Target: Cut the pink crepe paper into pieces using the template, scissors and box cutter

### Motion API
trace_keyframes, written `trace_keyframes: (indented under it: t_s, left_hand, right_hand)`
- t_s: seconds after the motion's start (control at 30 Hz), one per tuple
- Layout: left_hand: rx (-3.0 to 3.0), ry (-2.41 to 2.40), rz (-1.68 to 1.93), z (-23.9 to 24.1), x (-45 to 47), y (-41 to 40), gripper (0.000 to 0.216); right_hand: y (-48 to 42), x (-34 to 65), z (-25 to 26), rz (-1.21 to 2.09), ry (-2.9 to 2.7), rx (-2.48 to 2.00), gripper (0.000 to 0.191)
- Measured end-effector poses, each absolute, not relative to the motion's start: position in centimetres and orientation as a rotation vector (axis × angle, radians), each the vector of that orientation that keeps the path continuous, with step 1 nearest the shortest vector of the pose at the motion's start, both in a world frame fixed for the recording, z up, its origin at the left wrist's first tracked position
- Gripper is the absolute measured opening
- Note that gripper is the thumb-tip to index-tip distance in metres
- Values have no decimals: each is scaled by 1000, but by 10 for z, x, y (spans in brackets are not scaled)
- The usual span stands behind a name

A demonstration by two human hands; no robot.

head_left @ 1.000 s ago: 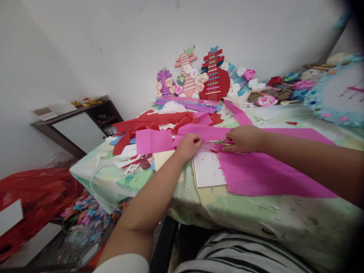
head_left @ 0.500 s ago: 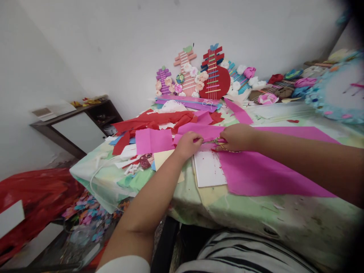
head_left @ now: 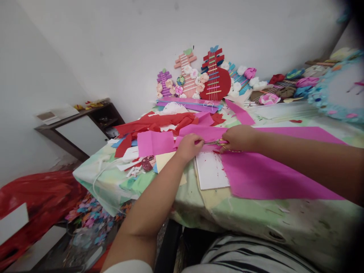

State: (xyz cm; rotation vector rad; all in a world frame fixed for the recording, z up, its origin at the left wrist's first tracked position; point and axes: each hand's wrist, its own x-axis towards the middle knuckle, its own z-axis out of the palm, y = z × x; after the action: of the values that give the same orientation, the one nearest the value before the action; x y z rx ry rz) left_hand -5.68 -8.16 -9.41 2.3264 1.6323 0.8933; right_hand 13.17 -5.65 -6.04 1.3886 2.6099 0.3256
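A large magenta paper sheet (head_left: pixel 267 174) lies across the table in front of me. My right hand (head_left: pixel 240 137) is closed round the handles of small gold scissors (head_left: pixel 216 142), whose blades point left along the sheet's upper edge. My left hand (head_left: pixel 189 146) is closed, pinching the pink paper just left of the blades. A white card (head_left: pixel 212 170) speckled with red bits lies under the sheet's left edge, below both hands.
Red paper scraps (head_left: pixel 159 121) and a pink square (head_left: pixel 155 142) lie at the left of the green-covered table (head_left: pixel 256 220). Paper guitars with paper flowers (head_left: pixel 212 76) lean on the back wall. A dark side shelf (head_left: pixel 82 125) and a red bag (head_left: pixel 42 193) are to the left.
Both hands have stayed on the pink paper with the scissors between them; the right hand shifted slightly left. The camera view drifted a little.
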Motion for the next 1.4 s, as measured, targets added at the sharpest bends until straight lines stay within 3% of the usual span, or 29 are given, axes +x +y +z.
trace_keyframes:
  t_s: [0.5, 0.9, 1.03, 1.4]
  left_hand:
    - [2353, 1632, 932, -93, -59, -80, 13]
    - [2278, 1559, 999, -92, -62, -79, 13]
    - [2146, 1532, 1059, -94, -64, -78, 12]
    - [1574, 1428, 1339, -94, -70, -75, 20]
  right_hand:
    - [-58, 123, -65, 359, 2675, 1416, 62]
    - [-64, 110, -55, 308, 2619, 1348, 49]
    - [-66, 114, -54, 340, 2637, 1337, 46]
    - [-62, 128, -54, 298, 2637, 1372, 60]
